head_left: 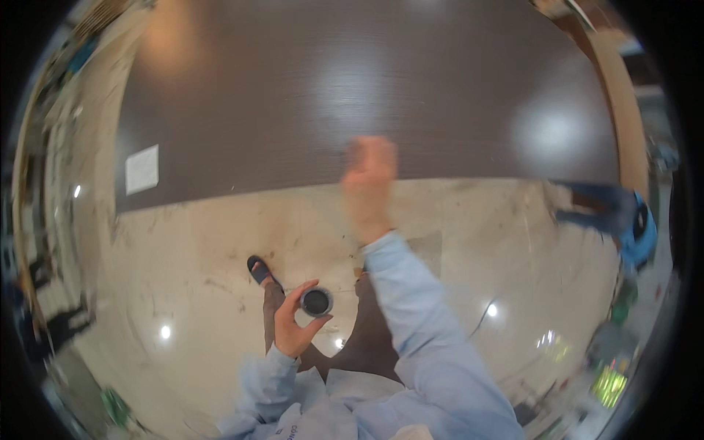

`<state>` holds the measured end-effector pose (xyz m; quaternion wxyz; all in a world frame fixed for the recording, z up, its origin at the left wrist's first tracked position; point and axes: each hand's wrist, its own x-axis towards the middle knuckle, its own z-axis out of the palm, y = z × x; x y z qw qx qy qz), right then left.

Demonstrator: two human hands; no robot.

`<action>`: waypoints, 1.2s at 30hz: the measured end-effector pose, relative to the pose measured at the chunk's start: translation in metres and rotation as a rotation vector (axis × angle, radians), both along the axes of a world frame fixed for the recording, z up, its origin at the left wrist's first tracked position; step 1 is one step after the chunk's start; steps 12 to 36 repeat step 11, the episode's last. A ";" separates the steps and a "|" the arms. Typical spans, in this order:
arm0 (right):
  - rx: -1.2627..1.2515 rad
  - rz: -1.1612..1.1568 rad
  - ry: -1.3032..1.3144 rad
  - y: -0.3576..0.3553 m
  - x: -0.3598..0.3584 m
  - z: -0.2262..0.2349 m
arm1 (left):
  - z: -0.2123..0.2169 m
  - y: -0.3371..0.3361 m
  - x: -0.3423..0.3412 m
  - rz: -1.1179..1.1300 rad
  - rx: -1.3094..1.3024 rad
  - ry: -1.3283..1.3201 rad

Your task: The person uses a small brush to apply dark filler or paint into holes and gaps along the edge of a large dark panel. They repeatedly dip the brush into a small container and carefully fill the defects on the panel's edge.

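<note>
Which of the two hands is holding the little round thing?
The left hand, low near the body, pinches the small round dark cup. The right hand is empty, blurred, and stretched out toward the dark table.

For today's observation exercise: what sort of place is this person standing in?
Probably an indoor workshop or shop floor: a large dark brown wood-grain tabletop, a glossy beige stone floor reflecting ceiling lights, and cluttered goods at the edges.

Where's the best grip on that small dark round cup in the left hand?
Around the side wall, just below the rim, coming in from the person's left. The small dark round cup sits upright with its open mouth facing the camera, so the top should stay free. The left hand already wraps its side that way, thumb and fingers opposed. The right hand is blurred, up by the dark table.
</note>
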<state>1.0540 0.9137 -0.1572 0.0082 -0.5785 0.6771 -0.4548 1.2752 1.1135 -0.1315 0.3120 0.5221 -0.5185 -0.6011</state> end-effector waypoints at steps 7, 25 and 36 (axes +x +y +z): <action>-0.025 0.669 -0.578 0.003 0.264 0.032 | -0.011 -0.002 0.129 -0.161 0.091 -0.017; -0.143 0.448 -0.689 0.015 0.262 0.050 | -0.012 -0.011 0.171 -0.202 0.141 -0.041; -0.143 0.448 -0.689 0.015 0.262 0.050 | -0.012 -0.011 0.171 -0.202 0.141 -0.041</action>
